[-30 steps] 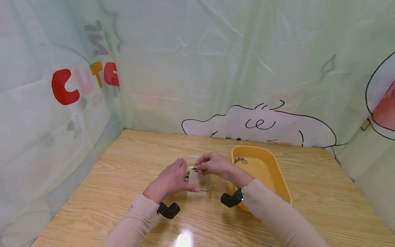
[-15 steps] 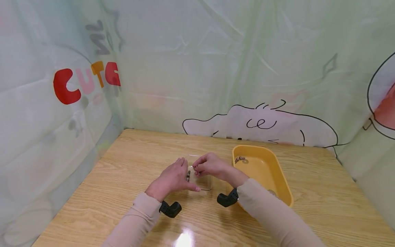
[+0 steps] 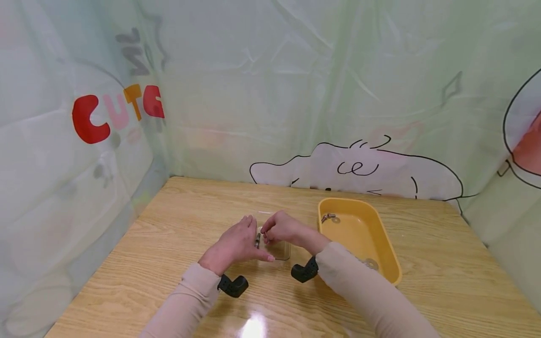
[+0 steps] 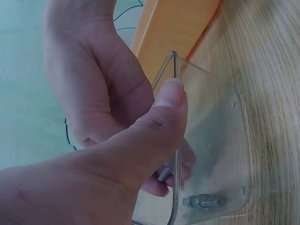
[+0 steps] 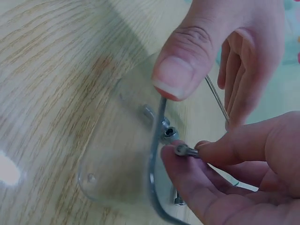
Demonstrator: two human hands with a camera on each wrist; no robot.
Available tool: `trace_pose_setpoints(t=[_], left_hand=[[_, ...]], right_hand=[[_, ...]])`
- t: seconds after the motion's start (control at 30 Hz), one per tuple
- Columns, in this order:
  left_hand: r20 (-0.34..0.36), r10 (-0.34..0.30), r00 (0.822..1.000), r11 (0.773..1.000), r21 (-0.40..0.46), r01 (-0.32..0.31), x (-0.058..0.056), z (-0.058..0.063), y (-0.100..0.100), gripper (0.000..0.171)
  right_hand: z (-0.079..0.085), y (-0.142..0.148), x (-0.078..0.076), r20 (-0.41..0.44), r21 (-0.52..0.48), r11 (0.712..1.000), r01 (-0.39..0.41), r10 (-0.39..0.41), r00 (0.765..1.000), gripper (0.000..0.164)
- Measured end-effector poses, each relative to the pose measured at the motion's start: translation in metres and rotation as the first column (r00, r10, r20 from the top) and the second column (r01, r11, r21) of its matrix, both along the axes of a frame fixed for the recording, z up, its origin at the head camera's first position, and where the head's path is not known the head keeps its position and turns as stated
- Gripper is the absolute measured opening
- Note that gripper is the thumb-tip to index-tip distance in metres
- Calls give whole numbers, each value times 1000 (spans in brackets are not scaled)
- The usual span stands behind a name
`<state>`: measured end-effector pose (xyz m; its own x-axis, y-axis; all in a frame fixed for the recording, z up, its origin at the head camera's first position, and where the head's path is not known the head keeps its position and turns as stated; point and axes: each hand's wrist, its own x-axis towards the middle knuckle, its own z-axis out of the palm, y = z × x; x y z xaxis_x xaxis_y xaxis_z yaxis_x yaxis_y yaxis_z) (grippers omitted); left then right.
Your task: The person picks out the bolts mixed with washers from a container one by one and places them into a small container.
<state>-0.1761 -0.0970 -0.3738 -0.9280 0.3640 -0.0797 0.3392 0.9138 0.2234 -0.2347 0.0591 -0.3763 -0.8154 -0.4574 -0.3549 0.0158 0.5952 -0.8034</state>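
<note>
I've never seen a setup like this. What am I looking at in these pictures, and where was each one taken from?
There is no machine doing the work here: it is a person's bare left hand and right hand at a wooden table. The wide picture comes from a camera worn on the head, looking forward and down. The two close ones come from cameras worn on the wrists; the dark devices there are probably those.

Between the hands is a clear container with small metal screws inside. The left hand rests its thumb on the container's rim. The right hand pinches one screw in its fingers. On the person's right sits a yellow tray with a few more small metal pieces in it.
</note>
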Motion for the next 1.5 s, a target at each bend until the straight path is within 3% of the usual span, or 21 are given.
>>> trace_pose_setpoints(t=[0.23, 0.53, 0.77, 1.03, 1.5], left_hand=[[-12, -4, 1000, 1000, 2, 4, 0, -1, 3, 82], [-1, -9, 1000, 1000, 15, 9, -1, 0, 5, 80], [36, 0, 999, 999, 42, -1, -2, -1, 6, 87], [86, 35, 996, 993, 112, -44, -2, -2, 4, 103], [70, 17, 997, 988, 154, -28, 0, 1, -1, 122]], right_hand=[[-3, -1, 4, -21, 22, 999, -34, 34, 999, 22], [-2, 4, 4, 5, -28, 1000, -13, 13, 1000, 22], [-2, 11, 5, 38, -122, 993, 4, 0, 999, 26], [6, 21, 4, 37, -142, 990, 14, -8, 999, 30], [14, 44, 0, 94, -287, 958, 19, 8, 996, 33]])
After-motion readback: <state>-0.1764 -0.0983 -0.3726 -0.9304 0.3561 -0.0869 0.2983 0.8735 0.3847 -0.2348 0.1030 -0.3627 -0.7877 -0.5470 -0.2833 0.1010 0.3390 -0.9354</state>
